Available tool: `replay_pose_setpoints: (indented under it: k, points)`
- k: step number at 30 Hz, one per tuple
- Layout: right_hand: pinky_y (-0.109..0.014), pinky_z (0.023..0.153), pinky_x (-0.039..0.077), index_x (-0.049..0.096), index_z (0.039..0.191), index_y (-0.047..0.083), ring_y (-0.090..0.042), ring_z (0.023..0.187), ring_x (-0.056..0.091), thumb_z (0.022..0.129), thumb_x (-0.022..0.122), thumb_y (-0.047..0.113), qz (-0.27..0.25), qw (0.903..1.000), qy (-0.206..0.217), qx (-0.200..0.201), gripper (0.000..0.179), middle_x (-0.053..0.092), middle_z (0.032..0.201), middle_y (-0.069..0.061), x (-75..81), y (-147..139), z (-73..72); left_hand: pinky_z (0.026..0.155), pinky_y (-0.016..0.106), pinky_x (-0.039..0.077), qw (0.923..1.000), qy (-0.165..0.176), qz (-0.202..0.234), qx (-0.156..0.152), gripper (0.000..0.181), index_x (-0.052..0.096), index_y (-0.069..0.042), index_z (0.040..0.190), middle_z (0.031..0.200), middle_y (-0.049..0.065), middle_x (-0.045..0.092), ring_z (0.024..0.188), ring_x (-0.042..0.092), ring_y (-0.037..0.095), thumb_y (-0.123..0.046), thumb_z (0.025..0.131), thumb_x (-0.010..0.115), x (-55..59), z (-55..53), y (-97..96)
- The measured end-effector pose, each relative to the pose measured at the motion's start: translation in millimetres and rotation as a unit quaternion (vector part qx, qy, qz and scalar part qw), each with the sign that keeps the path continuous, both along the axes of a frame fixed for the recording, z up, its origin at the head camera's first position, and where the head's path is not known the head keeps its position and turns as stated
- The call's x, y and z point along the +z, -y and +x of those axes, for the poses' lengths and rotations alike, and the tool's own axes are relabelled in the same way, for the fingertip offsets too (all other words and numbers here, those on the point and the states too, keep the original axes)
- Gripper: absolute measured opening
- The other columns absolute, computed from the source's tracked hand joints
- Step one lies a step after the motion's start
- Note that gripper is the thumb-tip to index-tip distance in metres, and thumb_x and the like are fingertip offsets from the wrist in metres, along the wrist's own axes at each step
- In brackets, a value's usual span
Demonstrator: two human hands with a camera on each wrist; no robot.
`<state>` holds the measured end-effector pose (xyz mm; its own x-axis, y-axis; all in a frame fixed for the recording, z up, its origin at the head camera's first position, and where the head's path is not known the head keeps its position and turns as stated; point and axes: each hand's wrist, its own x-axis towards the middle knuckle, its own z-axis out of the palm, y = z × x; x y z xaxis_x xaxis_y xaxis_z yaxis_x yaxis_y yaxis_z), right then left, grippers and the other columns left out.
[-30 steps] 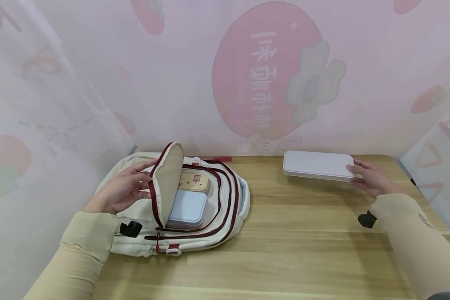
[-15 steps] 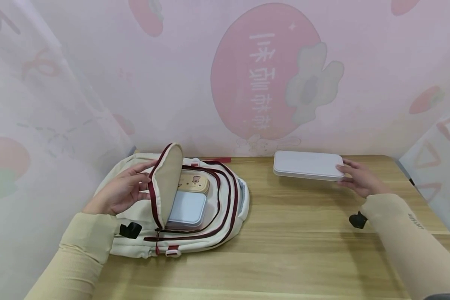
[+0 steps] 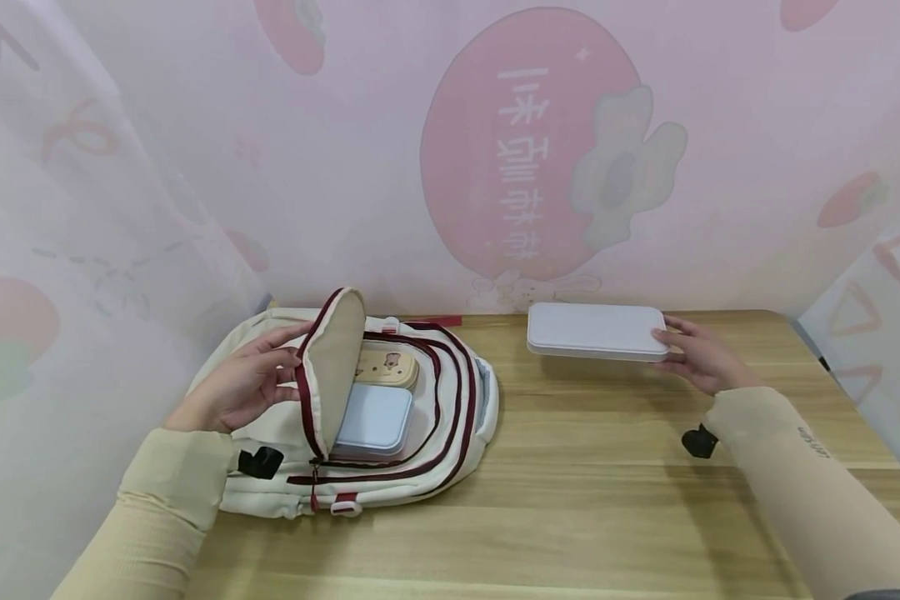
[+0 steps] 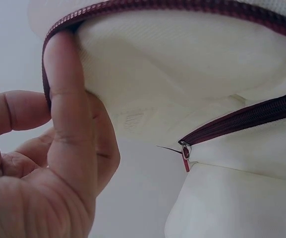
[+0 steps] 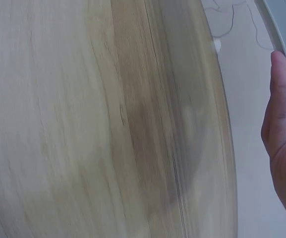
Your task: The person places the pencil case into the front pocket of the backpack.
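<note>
My left hand (image 3: pixel 243 382) pinches the maroon-zipped edge of the backpack's front flap (image 3: pixel 337 367) and holds it raised; in the left wrist view thumb and fingers lie on either side of that zipper edge (image 4: pixel 133 9). The cream backpack (image 3: pixel 457 442) lies on its back at the left. Inside its front pocket sit a pale blue-white case (image 3: pixel 375 417) and a yellow case (image 3: pixel 390 367) with small bear prints. My right hand (image 3: pixel 701 357) grips the right end of a long flat white case (image 3: pixel 596 327), held level above the table. Only that case's edge (image 5: pixel 281 34) shows in the right wrist view.
The wooden table (image 3: pixel 570 500) reaches to a pink and white printed curtain (image 3: pixel 345 167) behind and at both sides. A red strap (image 3: pixel 442 320) lies at the back edge beside the backpack. A zipper pull (image 4: pixel 186 156) hangs at the pocket's corner.
My right hand has carried the white case leftward, toward the backpack, at about the same height. My left hand keeps the flap raised in nearly the same place.
</note>
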<state>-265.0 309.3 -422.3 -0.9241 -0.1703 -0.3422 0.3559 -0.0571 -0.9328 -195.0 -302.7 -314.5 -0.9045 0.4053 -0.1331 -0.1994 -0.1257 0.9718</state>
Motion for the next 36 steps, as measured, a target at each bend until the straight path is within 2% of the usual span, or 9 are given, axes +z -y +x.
replay_pose_setpoints:
  k: [18,36]
  points:
    - [-0.035,0.096,0.055,0.001,0.166,0.007,-0.013,0.095,0.067,0.109,0.054,0.022,-0.008,0.9996,-0.022,0.015,0.079,0.040,0.132,-0.015,0.5,20,-0.2,0.068,0.032,0.060,0.9999,-0.002,0.014,-0.003,0.055,0.067,-0.026,0.129,0.097,0.005,0.063,0.079,0.067,0.015,0.010,0.102,0.036,-0.8,-1.4,-0.9]
    - [-0.037,0.099,0.054,0.008,0.166,0.005,-0.014,0.094,0.067,0.109,0.054,0.020,-0.021,0.9991,-0.034,0.016,0.074,0.039,0.138,-0.020,11.0,64,-0.8,0.068,0.033,0.060,1.0000,0.000,0.003,0.001,0.053,0.064,-0.025,0.132,0.101,0.006,0.065,0.081,0.067,0.016,0.010,0.103,0.037,1.2,-1.3,-1.5]
